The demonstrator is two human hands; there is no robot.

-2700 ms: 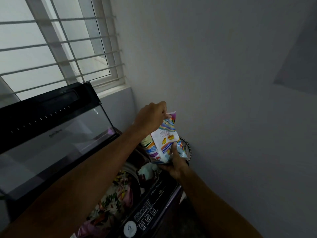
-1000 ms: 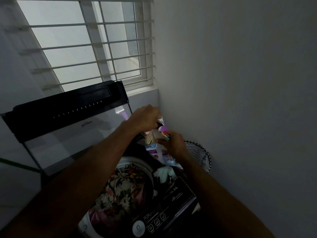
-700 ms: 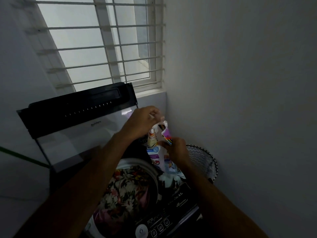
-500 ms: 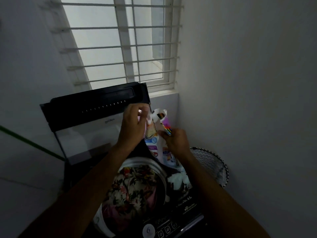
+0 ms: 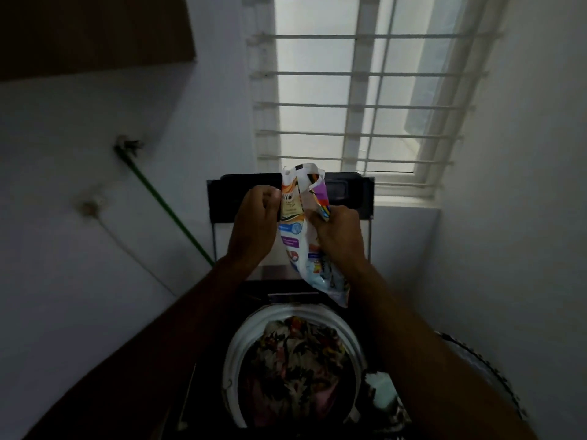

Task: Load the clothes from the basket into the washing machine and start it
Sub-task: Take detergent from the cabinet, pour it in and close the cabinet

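Note:
A colourful detergent packet [image 5: 300, 249] hangs upright between both hands above the back of the washing machine. My left hand [image 5: 254, 223] pinches its top left edge, and my right hand [image 5: 338, 233] grips its right side; the torn top gapes open. Below, the top-loading washing machine's round white drum rim [image 5: 235, 344] holds floral clothes [image 5: 298, 360]. The machine's dark lid [image 5: 346, 195] stands raised behind the packet.
A barred window [image 5: 359, 100] is straight ahead above the lid. White walls close in left and right. A green pipe [image 5: 165, 208] slants down the left wall. A basket with a patterned rim [image 5: 482, 360] sits at the right of the machine. A white object [image 5: 381, 392] lies beside the drum.
The view has swung left to face the machine squarely. Both hands have brought the packet over the machine's back edge, and its top is pulled wider open.

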